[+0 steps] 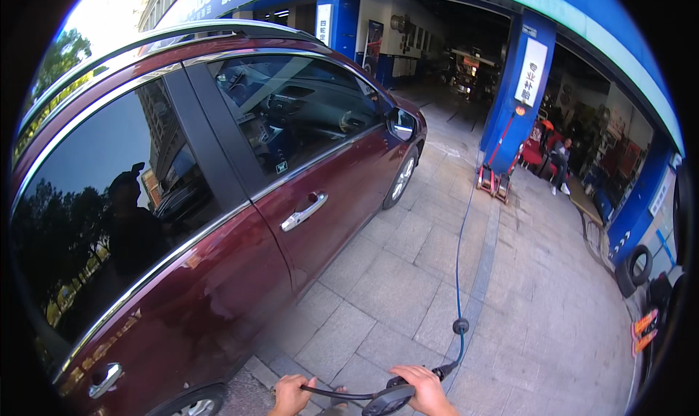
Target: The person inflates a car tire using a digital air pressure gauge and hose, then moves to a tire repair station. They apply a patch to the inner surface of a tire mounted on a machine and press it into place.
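Observation:
At the lower edge, my left hand [292,394] is closed around one end of a short black hose [339,395]. The hose curves across to a black tire inflator [389,401] with a rounded gauge head, and my right hand [422,388] grips its body from above. From the inflator's far end a blue air hose [459,270] leads away over the paving, with a black round piece [460,326] on it. To my left stands a dark red car [240,299], its doors and windows closed. Its rear wheel [196,403] shows partly at the bottom, near my left hand.
Ahead, a red floor jack [495,179] stands against a blue pillar [518,88] beside open garage bays. A seated person [561,161] is further right. Tires [635,269] and orange-marked items [644,331] line the right side. Stone paving [393,277] lies alongside the car.

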Demonstrator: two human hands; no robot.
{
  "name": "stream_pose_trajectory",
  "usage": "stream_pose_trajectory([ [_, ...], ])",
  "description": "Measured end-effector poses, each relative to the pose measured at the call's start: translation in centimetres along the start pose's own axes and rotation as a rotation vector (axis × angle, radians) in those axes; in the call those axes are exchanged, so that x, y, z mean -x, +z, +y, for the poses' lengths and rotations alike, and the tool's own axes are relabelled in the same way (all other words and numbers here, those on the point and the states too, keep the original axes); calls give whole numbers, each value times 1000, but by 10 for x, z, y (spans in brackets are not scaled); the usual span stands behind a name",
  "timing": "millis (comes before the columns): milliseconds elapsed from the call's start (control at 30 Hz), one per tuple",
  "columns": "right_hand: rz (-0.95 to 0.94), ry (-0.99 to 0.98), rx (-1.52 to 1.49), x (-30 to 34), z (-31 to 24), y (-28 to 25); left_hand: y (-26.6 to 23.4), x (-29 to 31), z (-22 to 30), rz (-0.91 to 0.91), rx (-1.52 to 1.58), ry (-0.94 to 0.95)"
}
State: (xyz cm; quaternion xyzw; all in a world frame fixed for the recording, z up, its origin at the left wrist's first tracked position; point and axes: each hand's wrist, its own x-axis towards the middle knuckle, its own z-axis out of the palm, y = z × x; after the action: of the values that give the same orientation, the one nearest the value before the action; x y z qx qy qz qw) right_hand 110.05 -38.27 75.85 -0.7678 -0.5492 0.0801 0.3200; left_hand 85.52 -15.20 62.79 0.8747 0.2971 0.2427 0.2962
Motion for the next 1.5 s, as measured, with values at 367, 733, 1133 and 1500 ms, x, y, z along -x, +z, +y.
stream_pose_trajectory([
  [367, 631, 550, -248, -78, 233, -179, 160, -386, 193, -268, 291, 576],
  [733, 561, 505, -116, -303, 472, -373, 307, -637, 268, -155, 296, 43],
  [1133, 540, 628, -129, -578, 691, -538, 473, -1021, 349, -170, 511, 47],
  [1500, 754, 667, -214, -799, 904, -667, 648, -1402, 441, -96, 600, 389],
])
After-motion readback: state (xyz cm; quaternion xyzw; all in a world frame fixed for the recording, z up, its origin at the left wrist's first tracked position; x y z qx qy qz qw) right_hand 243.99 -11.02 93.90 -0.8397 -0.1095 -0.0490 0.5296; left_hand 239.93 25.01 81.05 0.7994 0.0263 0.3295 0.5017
